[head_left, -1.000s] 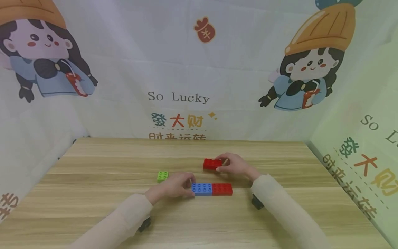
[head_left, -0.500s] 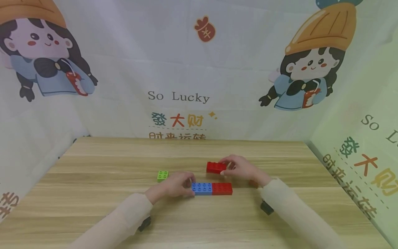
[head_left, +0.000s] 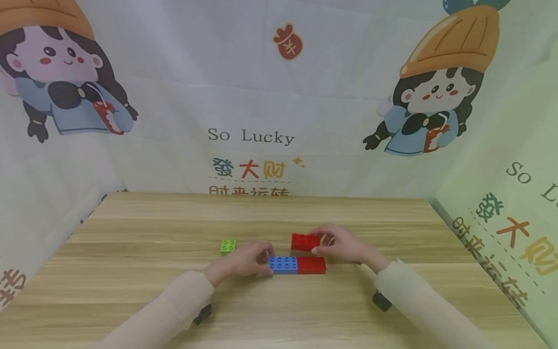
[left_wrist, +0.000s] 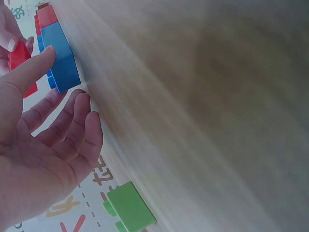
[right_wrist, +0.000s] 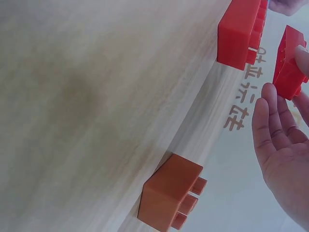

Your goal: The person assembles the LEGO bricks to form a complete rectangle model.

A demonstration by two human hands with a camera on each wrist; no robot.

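A blue building brick (head_left: 283,264) and a red brick (head_left: 312,265) lie end to end on the table, studs up. My left hand (head_left: 247,259) pinches the blue brick's left end between thumb and index finger; its other fingers are loosely bent in the left wrist view. Just behind this row, a second red brick (head_left: 304,242) is held off the table by my right hand (head_left: 344,243), thumb on one side and fingers on the other. The right wrist view shows that held red brick (right_wrist: 289,63) slightly tilted, apart from the red brick on the table (right_wrist: 240,34).
A small green brick (head_left: 228,246) sits on the wooden table (head_left: 144,261) behind the left hand. Near the right wrist lies a brownish-orange brick (right_wrist: 169,193), mostly hidden in the head view. A printed cloth (head_left: 244,87) hangs behind and at the sides.
My right hand has brought its red brick toward me and slightly right, closer to the row. The left hand and the row of bricks have stayed put.
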